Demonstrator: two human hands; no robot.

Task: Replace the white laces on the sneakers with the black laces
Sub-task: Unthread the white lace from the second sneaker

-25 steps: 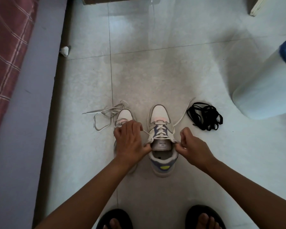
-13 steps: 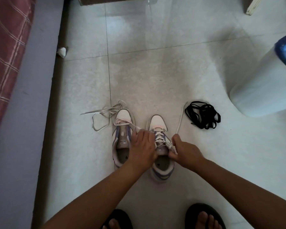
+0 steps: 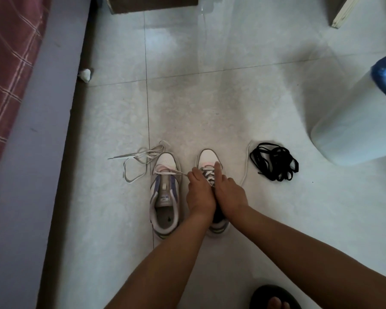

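Hands now pressed together over right sneaker (image 3: pixel 210 157): left hand (image 3: pixel 198 192) pinches white lace (image 3: pixel 178 173), right hand (image 3: pixel 228 192) grip unclear; eyelets hidden

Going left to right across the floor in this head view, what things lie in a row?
Loose white lace → unlaced sneaker → sneaker being worked on → pile of black laces → white bin.

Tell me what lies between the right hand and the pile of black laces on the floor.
Only one thing: a loose end of white lace trails across the floor tile between the right hand and the black laces. It lies flat and should not block a reach. Nothing else visible stands between them.
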